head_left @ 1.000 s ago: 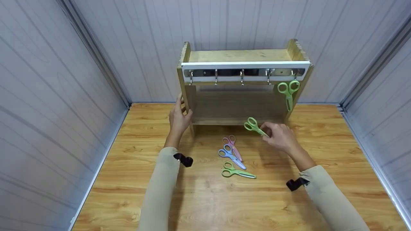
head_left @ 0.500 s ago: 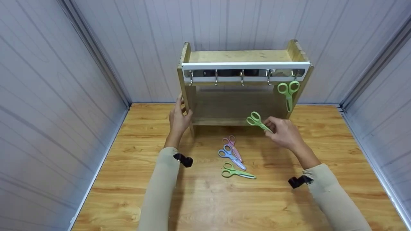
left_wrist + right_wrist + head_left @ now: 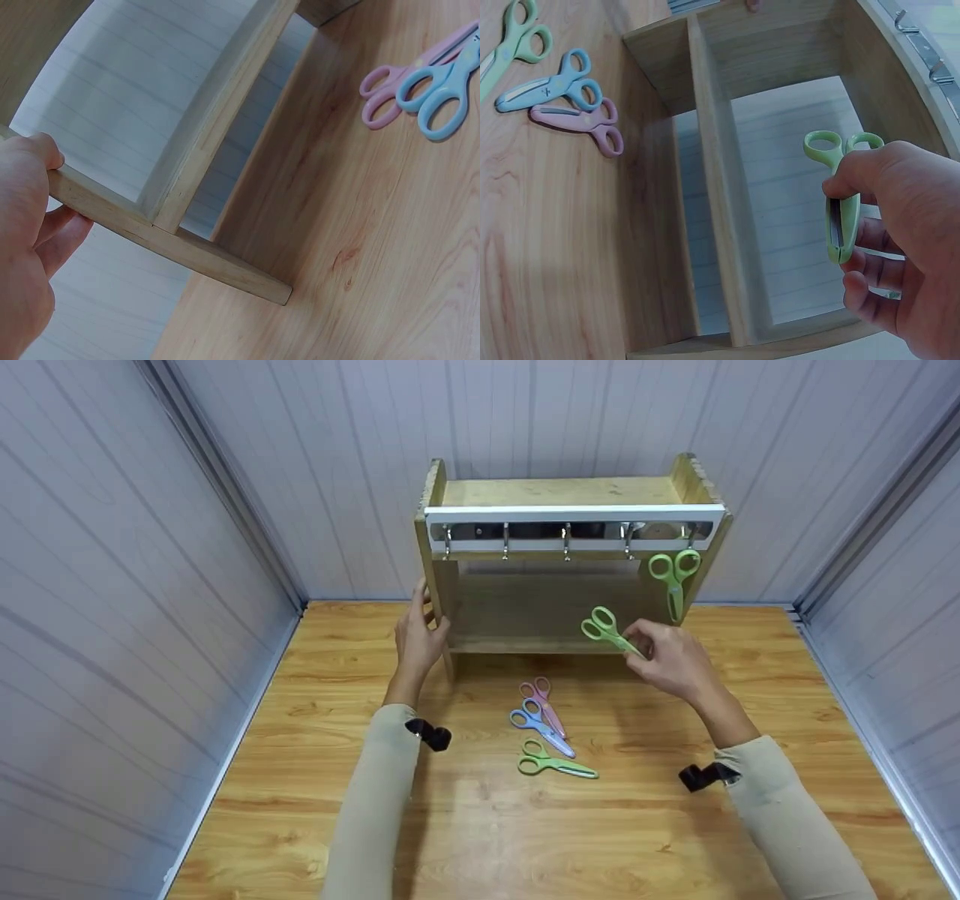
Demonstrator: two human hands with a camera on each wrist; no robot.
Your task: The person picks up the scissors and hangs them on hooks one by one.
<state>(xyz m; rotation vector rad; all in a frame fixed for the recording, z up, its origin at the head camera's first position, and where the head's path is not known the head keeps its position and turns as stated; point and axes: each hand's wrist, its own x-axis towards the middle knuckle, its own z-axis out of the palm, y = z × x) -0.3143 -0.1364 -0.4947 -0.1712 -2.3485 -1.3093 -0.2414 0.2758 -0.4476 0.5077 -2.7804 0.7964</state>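
Head view: illumination is moderate and diffuse. Pale glare lies on the floor [image 3: 487, 840] at 6 o'clock; soft-edged shadows fall on it at 4 and 7 o'clock. The shelf [image 3: 555, 615] is dim inside. Both wrist views: darker overall, bluish cast, slightly soft detail; shelf edges appear bowed. Right wrist view: brightest toward 2 o'clock.
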